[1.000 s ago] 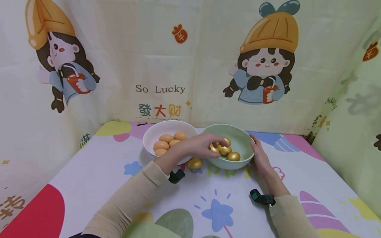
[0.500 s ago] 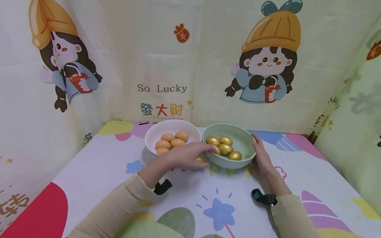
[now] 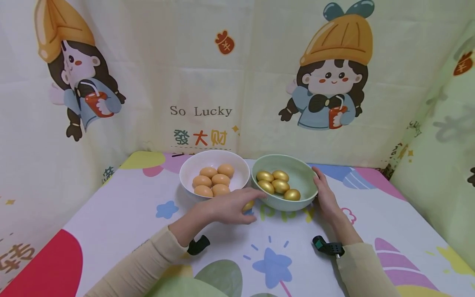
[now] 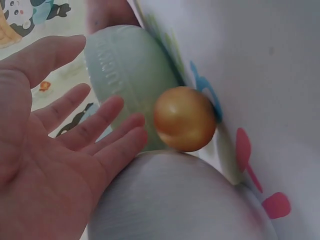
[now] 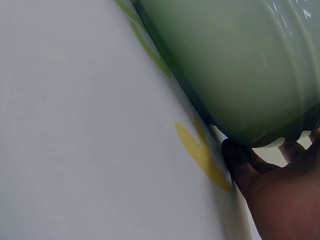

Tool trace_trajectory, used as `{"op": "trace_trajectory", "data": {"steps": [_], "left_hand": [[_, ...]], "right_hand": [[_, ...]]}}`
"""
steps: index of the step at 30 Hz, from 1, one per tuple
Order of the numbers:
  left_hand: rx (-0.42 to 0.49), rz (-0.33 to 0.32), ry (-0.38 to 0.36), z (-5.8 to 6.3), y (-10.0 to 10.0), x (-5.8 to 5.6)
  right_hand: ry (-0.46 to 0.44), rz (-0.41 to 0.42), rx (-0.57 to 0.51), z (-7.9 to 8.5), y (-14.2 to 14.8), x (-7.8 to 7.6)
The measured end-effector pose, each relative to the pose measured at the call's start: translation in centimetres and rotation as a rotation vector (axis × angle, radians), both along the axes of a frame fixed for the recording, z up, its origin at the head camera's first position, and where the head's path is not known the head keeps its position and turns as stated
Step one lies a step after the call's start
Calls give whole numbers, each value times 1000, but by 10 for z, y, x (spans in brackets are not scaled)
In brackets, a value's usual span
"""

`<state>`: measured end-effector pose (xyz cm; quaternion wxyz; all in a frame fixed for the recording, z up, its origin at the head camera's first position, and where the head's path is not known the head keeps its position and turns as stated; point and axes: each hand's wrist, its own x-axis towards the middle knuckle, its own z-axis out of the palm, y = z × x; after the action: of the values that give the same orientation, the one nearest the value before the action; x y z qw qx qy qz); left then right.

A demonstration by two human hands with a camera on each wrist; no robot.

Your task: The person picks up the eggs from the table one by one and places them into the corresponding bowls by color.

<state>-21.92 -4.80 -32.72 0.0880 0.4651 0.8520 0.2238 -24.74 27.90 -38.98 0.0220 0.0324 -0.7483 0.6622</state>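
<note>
My left hand (image 3: 231, 207) is held low in front of the two bowls, fingers spread and nothing in its grasp. Close to its fingertips, a golden egg (image 4: 185, 119) lies on the table between the bowls, partly hidden by the hand in the head view. The green bowl (image 3: 306, 181) holds several golden eggs (image 3: 281, 186). Against that bowl's right outer side rests my right hand (image 3: 327, 197), its fingers extended along the wall. The white bowl (image 3: 187, 161) to the left contains several brown eggs (image 3: 220, 180).
A patterned cloth (image 3: 297, 255) covers the table. Behind the bowls hangs a printed curtain (image 3: 259, 82), which continues along both sides. The two bowls stand side by side near the table's back edge.
My left hand has drawn back from over the green bowl, moving left and nearer to me beside the loose golden egg. The right hand has stayed at the green bowl's side.
</note>
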Motion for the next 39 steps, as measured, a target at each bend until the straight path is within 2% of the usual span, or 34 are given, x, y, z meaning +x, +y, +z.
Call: {"op": "trace_trajectory", "data": {"steps": [7,12,17,19,24,26,33,36,39], "left_hand": [[-8,5,-31,-4,-2,3],[7,-27,-39,-9,-4,1],[66,-82,-94,-15,-7,-1],[113,-93,-154,-15,-8,-1],[246,-90,-386,-16,-14,-2],[280,-102,-442,-18,-17,-4],[409,-240,-618,-28,-25,-14],[395,-243,-642,-32,-25,-16],[331,-227,-615,-34,-23,-16]], "right_hand": [[6,3,-9,1,-1,1],[-2,-3,-7,1,-1,1],[-10,0,-17,0,0,0],[-11,-1,-20,0,0,0],[-14,-10,-15,-1,0,0],[-15,-13,-9,-1,-1,0],[-2,-10,12,-1,-2,0],[-4,-11,14,-1,-2,0],[0,-6,-4,-1,-2,1]]}}
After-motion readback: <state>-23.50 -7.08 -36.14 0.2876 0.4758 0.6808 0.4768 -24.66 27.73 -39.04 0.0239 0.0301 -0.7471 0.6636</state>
